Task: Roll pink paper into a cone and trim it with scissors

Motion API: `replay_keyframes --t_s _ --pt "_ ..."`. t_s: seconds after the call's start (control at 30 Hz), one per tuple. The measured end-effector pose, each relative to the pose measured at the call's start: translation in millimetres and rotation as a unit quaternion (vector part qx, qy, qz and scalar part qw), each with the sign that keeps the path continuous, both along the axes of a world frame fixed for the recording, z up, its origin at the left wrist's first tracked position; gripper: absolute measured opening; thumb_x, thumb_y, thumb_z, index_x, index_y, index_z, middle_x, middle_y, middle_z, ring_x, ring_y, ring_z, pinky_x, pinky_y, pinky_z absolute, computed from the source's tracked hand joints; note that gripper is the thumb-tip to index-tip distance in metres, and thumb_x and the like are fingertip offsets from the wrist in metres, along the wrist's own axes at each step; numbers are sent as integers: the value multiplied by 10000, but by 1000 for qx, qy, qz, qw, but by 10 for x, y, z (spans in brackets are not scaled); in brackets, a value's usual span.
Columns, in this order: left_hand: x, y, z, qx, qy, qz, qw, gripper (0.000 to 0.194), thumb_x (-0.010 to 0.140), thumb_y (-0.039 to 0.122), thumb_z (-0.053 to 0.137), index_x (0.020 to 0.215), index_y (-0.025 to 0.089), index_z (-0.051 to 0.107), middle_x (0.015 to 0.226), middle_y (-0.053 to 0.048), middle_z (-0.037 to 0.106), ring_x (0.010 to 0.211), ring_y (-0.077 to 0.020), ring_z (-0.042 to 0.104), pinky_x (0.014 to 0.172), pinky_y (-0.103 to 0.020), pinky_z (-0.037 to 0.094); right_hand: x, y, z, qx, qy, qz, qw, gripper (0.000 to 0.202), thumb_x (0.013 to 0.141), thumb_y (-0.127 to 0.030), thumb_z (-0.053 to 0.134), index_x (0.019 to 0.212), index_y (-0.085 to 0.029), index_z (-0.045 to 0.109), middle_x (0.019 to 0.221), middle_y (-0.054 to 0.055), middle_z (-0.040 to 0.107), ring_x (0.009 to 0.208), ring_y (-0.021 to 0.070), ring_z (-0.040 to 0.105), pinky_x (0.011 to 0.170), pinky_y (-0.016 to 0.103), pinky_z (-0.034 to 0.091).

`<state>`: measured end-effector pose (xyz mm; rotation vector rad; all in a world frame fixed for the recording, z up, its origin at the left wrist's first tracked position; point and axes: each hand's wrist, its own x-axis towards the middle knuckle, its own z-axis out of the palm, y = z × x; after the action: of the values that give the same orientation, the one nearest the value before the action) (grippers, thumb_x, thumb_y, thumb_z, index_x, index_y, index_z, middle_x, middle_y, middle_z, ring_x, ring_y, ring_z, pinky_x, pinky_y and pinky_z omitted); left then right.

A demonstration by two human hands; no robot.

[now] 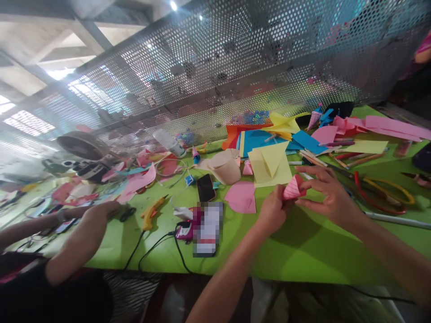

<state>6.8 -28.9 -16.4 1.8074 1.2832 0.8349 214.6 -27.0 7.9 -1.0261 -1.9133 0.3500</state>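
A small pink paper cone (292, 188) with a pattern of lines is pinched in my left hand (273, 210), just above the green table. My right hand (332, 197) is beside the cone, with its fingers apart and the fingertips close to the cone's right edge. Whether they touch it I cannot tell. Behind the cone lies a folded pale yellow paper sheet (257, 172). To the left of my hands is a rounded cut piece of pink paper (241, 197).
A yellow glue gun (152, 214), a black phone (205, 187), a purple power strip (188, 231) with cables and a paper roll (225, 168) are to the left. Scissors (380, 188) with red and yellow handles lie right. A co-worker's arm (90, 229) reaches in at far left.
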Motion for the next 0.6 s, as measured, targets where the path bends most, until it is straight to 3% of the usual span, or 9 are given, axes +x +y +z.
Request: replay_keyframes --t_s 0.1,0.17,0.23,0.4,0.5,0.6 --pt "4 -1 16 15 15 -3 1000 205 927 256 645 1100 248 534 1011 -75 716 863 -248 633 784 -324 423 -13 5 -7 -5 -14 7 1000 129 881 -443 793 832 -332 748 1428 15 695 1372 404 572 1143 654 422" --pt "2 0 23 22 28 -9 999 175 946 267 621 1094 244 530 1040 -86 721 892 -252 635 778 -324 414 -12 1 4 -3 -8 7 1000 123 897 -440 778 849 -330 753 1406 22 706 1352 396 588 1140 648 425" --pt "-3 2 26 21 31 -10 999 141 975 318 605 1060 242 521 992 -76 714 848 -236 615 748 -315 399 5 -5 23 -4 17 -1 1000 132 902 -444 776 963 -328 758 1401 43 704 1361 381 585 1144 631 430" --pt "-14 9 -16 13 -7 -4 1000 182 987 369 613 1029 251 482 854 -13 655 736 -182 546 691 -285 374 50 -4 15 -66 104 -10 992 442 857 -485 823 1253 -354 675 1472 60 640 1458 353 510 1214 594 399" --pt "-9 13 -63 29 -12 -14 999 183 961 323 626 1037 256 474 839 -9 636 722 -185 534 699 -293 380 -1 -3 -24 -124 132 7 983 661 797 -534 862 1377 -339 611 1428 76 657 1365 351 585 1147 573 482" --pt "1 3 -81 67 25 -14 997 201 950 314 634 1083 247 498 906 -51 666 778 -220 571 741 -321 407 -86 -18 -35 -145 148 30 978 650 800 -506 859 1368 -303 618 1315 85 710 1207 322 678 1055 523 560"
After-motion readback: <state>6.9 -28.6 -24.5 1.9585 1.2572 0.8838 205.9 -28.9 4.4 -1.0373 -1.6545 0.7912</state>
